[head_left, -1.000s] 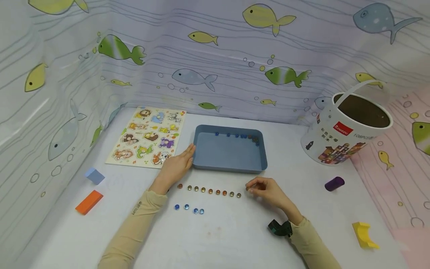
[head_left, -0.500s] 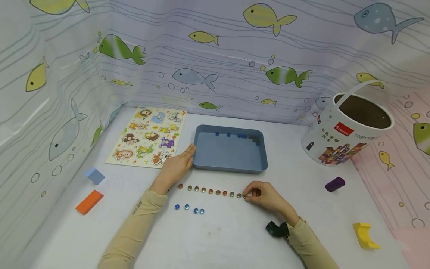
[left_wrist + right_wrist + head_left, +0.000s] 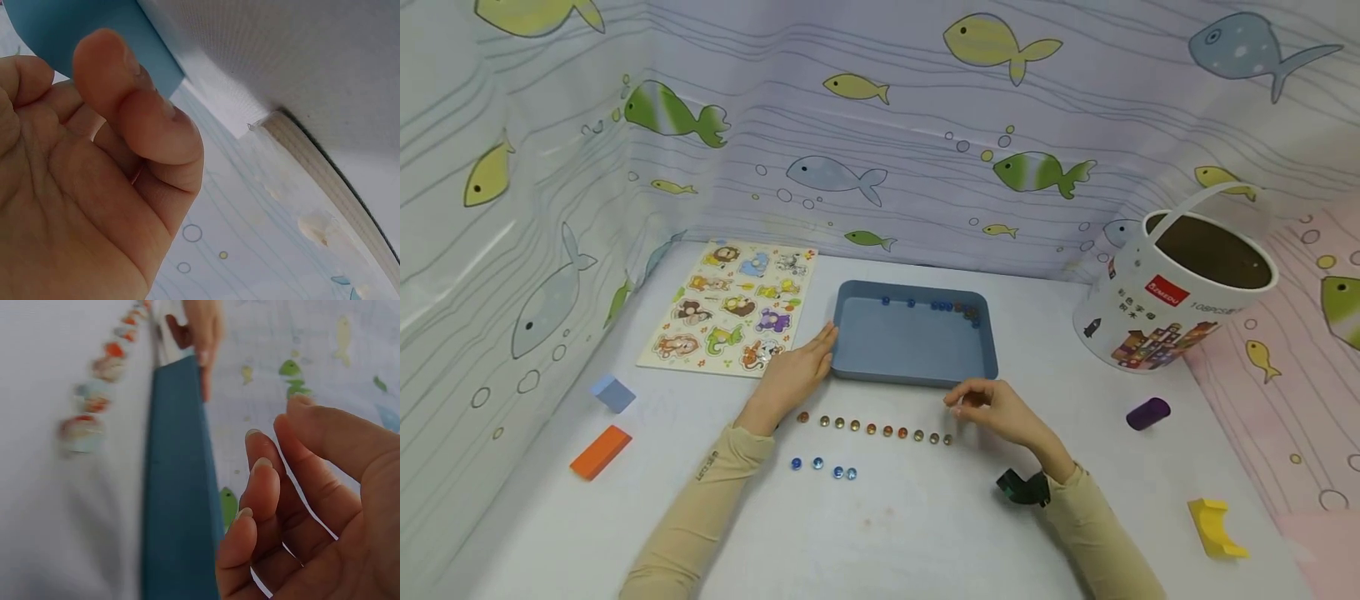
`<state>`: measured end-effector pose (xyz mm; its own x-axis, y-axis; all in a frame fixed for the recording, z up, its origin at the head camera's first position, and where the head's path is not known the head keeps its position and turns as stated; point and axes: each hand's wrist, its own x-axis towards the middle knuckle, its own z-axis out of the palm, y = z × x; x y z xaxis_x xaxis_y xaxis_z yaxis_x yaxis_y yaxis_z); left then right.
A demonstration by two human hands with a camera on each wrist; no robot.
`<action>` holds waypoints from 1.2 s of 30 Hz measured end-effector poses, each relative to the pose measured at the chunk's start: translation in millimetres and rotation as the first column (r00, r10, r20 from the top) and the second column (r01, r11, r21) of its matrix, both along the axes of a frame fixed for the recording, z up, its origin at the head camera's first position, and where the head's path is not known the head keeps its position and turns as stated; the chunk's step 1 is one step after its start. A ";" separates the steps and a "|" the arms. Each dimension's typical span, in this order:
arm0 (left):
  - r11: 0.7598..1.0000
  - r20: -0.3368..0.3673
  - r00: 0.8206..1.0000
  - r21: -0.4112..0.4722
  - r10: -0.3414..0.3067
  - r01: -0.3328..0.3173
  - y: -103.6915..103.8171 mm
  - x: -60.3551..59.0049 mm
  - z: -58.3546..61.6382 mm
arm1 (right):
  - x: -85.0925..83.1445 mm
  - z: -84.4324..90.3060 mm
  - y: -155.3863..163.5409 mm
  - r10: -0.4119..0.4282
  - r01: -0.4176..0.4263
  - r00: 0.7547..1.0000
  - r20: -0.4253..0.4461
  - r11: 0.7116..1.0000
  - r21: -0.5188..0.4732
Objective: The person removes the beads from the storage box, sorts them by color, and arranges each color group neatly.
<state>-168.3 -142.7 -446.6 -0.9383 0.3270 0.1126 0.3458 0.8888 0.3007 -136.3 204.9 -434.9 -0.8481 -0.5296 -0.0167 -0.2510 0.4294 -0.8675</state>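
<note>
We should move our right hand [image 3: 1002, 412], fingers parted and empty, clear of the round amber glass beads [image 3: 871, 429] lining the white worktop [image 3: 925, 525], our left hand [image 3: 793, 375], fingers extended, steadying the blue-grey rectangular tray [image 3: 910, 342]

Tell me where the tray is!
In the head view, the blue tray sits beyond the bead row, between the animal puzzle at left and the bucket at right.

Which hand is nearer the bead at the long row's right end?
Right. The right hand is just beyond and right of that bead; the left hand is at the left side of the tray, near the opposite end of the long row.
</note>
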 end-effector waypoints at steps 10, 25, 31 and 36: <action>1.000 -0.023 1.000 -0.020 -0.012 0.011 0.2 -1.2 -2.7 | -71.6 30.4 -14.8 -0.059 0.059 0.998 0.000 0.996 -0.064; 1.000 -0.015 1.000 -0.007 0.004 -0.004 -2.7 -1.5 0.1 | -157.9 22.0 -65.5 -0.094 0.107 0.987 0.134 0.990 -0.095; 1.000 -0.018 1.000 0.007 -0.004 0.004 -2.0 -1.8 -0.7 | -172.4 7.2 -90.3 -0.115 0.125 0.984 0.139 0.990 -0.060; 1.000 -0.028 1.000 -0.002 -0.005 0.005 -1.7 -1.2 -0.9 | -178.7 -5.8 -105.6 -0.182 0.187 0.976 0.117 0.982 -0.028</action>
